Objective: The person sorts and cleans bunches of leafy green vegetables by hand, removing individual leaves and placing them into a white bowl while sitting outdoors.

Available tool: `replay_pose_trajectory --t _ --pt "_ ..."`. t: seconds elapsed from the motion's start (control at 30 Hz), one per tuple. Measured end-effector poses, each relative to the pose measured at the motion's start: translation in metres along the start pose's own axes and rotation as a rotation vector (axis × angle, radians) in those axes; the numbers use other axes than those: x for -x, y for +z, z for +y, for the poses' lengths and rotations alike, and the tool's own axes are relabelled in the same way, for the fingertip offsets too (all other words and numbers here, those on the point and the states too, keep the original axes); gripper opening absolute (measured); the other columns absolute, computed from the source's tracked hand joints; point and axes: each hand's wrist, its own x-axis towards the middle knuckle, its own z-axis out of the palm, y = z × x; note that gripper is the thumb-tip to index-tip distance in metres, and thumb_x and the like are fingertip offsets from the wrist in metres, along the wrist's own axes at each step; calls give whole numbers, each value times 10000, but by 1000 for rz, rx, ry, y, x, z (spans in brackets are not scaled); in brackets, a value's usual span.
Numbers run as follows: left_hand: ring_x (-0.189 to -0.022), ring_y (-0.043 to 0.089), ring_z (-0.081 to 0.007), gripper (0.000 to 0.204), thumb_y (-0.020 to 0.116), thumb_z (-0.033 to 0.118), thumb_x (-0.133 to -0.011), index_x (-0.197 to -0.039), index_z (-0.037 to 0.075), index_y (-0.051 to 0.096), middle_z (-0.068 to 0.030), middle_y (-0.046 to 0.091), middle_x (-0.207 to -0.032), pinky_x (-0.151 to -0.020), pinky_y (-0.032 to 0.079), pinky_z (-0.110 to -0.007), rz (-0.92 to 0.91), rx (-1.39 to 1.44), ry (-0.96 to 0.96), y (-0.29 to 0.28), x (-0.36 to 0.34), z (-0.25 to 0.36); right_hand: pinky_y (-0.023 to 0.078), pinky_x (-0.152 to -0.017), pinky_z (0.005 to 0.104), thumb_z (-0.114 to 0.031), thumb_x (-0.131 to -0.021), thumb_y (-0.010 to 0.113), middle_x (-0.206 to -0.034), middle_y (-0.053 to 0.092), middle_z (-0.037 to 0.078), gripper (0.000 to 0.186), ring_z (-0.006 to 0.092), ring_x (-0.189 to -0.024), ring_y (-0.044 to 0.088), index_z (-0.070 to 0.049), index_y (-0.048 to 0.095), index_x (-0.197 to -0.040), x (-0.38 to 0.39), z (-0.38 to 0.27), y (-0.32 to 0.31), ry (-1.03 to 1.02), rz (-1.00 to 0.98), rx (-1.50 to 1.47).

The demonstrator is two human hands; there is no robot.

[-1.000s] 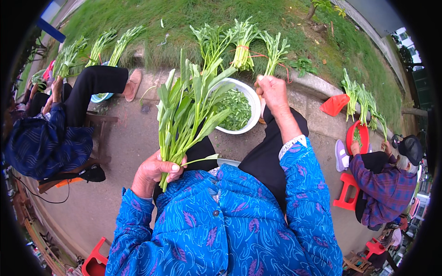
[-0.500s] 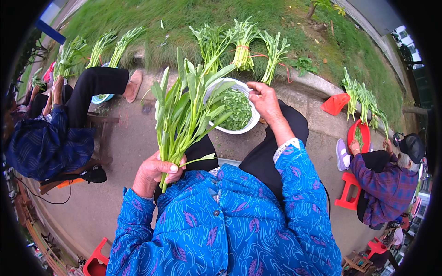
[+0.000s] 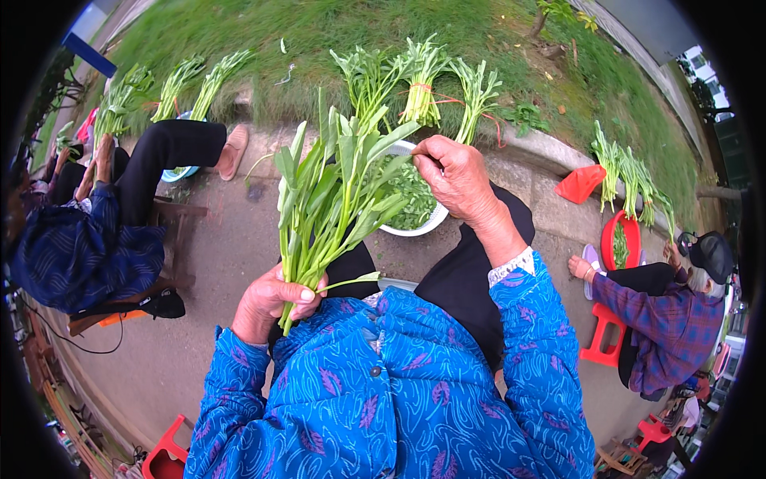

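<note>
My left hand (image 3: 281,301) is closed round the lower stems of a bunch of leafy green vegetables (image 3: 327,191), which leans up and slightly right with its leaves fanned out. Beyond my knees stands a white plastic basket (image 3: 431,223) of loose chopped greens (image 3: 411,195), its left side covered by the bunch. My right hand (image 3: 456,177) is over the basket's right rim, close to the leaf tips. Thumb and forefinger are pinched together there; whatever is between them is too small to make out.
Tied bundles of greens (image 3: 421,92) lean on the grassy kerb ahead. To the left sits a person in dark blue (image 3: 88,255). On the right another in plaid (image 3: 658,319) sits beside a red basin (image 3: 621,231) and a red stool (image 3: 604,335).
My right hand has moved left and inward to the leaf tips, above the basket. The bunch has shifted slightly right. The plaid-sleeved person's hand has moved from the red basin toward their shoe.
</note>
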Motion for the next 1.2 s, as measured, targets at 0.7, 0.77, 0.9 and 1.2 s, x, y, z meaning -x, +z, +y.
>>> replay_pose_trajectory --t 0.7,0.77,0.9,1.2 --pt "-446 487 -149 315 738 94 -741 -938 -73 557 -83 525 -597 -396 376 -272 27 -2 -19 1 -4 -3 511 -746 323 -46 -823 659 -911 635 109 282 229 -794 633 -48 664 -1105 -17 3 -10 -101 102 -216" --pt "-448 488 -147 317 738 96 -745 -942 -71 555 -81 526 -599 -395 377 -270 24 -5 -15 3 -4 -2 511 -725 358 -40 -816 650 -866 637 110 211 266 -801 637 -44 669 -1026 -17 1 -14 -138 64 -43" --pt "-448 482 -155 265 707 61 -754 -927 -63 549 -86 506 -577 -395 368 -286 16 -33 -9 2 -6 -1 504 -684 400 -74 -803 648 -798 624 98 100 302 -803 633 -70 663 -902 -16 -1 -8 -151 133 179" --pt "-437 475 -156 280 722 87 -743 -926 -45 556 -84 506 -574 -395 368 -286 71 -24 12 4 -8 0 445 -540 263 -164 -889 564 -627 620 36 196 93 -583 569 -28 691 -826 -1 88 28 470 386 -407"
